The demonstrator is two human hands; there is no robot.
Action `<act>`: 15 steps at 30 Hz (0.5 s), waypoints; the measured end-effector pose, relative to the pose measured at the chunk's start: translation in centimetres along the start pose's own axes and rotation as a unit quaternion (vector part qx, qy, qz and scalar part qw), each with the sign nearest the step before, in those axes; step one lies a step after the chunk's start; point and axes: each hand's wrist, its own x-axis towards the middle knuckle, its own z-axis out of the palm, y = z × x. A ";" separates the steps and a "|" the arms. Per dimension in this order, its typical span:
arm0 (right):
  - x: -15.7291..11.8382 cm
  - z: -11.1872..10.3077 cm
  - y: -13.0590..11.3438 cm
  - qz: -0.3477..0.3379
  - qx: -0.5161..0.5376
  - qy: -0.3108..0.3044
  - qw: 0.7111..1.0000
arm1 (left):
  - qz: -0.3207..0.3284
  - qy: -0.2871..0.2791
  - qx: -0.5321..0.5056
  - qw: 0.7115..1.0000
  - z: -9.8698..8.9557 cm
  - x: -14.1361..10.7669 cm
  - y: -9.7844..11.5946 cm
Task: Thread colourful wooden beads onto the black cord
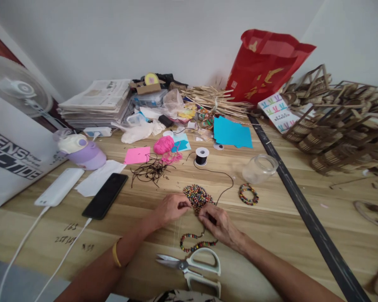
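Beside a heap of small multicoloured beads (198,195) are both of my hands. My left hand (171,209) has thumb and forefinger pinched together at the heap's left edge; whatever they hold is too small to make out. Closed on a thin black cord, my right hand (219,222) rests at the heap's lower right. That cord runs back to a white-rimmed spool (202,157). Below my hands, a curved strand of beads (193,248) lies on the table. Scissors (182,265) with pale handles lie partly spread just in front of it.
A coiled bead bracelet (240,196) and a glass jar (260,170) stand to the right. Black cord scraps (153,171), pink yarn (164,144) and a phone (105,196) are on the left. Woven baskets (327,138) crowd the far right; a red bag (266,67) stands behind.
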 end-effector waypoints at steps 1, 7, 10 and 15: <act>0.0 0.0 0.0 0.004 0.001 0.000 1.000 | -0.019 -0.006 -0.048 0.999 0.0 0.0 0.1; 0.1 -0.3 -0.4 0.011 0.003 0.002 1.000 | -0.052 -0.060 -0.249 0.965 0.3 0.1 0.1; 0.1 -0.4 -0.6 0.009 0.006 0.001 1.000 | -0.048 -0.071 -0.277 0.957 0.6 0.2 -0.1; 0.1 -0.5 -0.8 0.009 0.012 -0.002 1.000 | -0.045 -0.085 -0.291 0.952 0.9 0.2 -0.1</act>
